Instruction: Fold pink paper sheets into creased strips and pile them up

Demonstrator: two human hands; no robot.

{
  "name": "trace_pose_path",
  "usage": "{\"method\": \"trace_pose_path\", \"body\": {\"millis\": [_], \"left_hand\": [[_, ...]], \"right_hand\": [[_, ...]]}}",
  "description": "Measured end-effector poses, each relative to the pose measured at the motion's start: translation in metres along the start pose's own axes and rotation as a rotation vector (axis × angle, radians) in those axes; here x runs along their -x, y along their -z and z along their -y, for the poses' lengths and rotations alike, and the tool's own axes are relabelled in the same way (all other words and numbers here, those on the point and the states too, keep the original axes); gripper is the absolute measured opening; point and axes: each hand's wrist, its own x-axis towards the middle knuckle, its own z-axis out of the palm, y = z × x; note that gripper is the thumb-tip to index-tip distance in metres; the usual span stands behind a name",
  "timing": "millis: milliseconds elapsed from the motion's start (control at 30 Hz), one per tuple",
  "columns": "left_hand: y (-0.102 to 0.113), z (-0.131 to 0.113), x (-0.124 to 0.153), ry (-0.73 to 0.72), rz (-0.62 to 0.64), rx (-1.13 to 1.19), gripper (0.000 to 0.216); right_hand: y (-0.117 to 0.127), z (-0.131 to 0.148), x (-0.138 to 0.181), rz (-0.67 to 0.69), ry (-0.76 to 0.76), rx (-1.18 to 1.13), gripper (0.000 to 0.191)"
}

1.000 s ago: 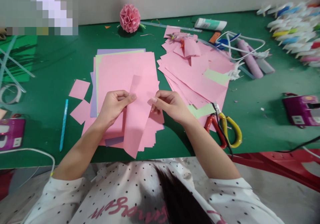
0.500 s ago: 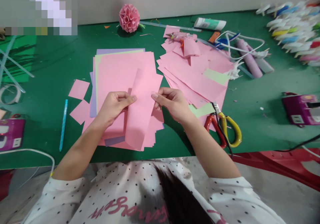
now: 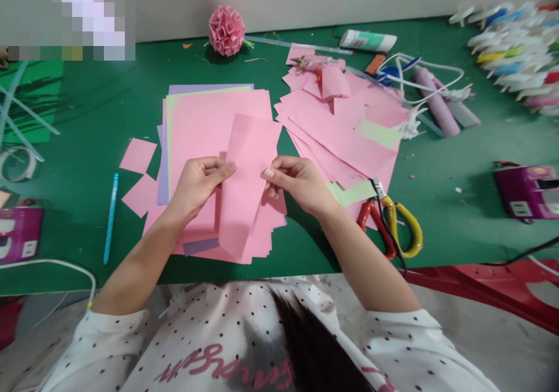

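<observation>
Between both hands is a pink sheet of paper [image 3: 244, 188], bent and tilted above a stack of pink, green and purple paper [image 3: 201, 124]. My left hand [image 3: 198, 185] pinches its left edge with the thumb on top. At the opposite edge, my right hand [image 3: 299, 182] grips it between thumb and fingers. Two small pink paper squares [image 3: 138, 156] lie left of the stack, beside a blue pen [image 3: 111, 218]. Scissors with red and yellow handles [image 3: 395, 223] rest to the right of my right hand.
More pink sheets [image 3: 336, 130] spread to the right, with a glue gun [image 3: 321, 63] over them. A folded pink paper ball [image 3: 226, 30] stands at the back. Purple boxes [image 3: 526, 191] sit at both sides. Tape [image 3: 18, 165] lies far left; colourful pieces [image 3: 515, 60] fill the back right.
The held pink sheet has turned and its curl has flattened somewhat. Both hands keep their grip and have shifted slightly left.
</observation>
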Motion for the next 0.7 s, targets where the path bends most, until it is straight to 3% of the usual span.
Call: {"method": "trace_pose_path", "body": {"millis": [267,467,700], "left_hand": [[-0.0019,-0.0025,0.0019,0.008,0.015,0.019,0.034],[0.0029,-0.0070,0.0018,0.124,0.134,0.063,0.034],[0.0014,-0.0054,-0.0003,0.122,0.064,0.010,0.037]], "right_hand": [[-0.0011,0.0002,0.0015,-0.073,0.064,0.043,0.037],[0.0005,0.0039,0.0010,-0.134,0.087,-0.011,0.035],[0.0020,0.0035,-0.0011,-0.126,0.035,-0.062,0.034]]}}
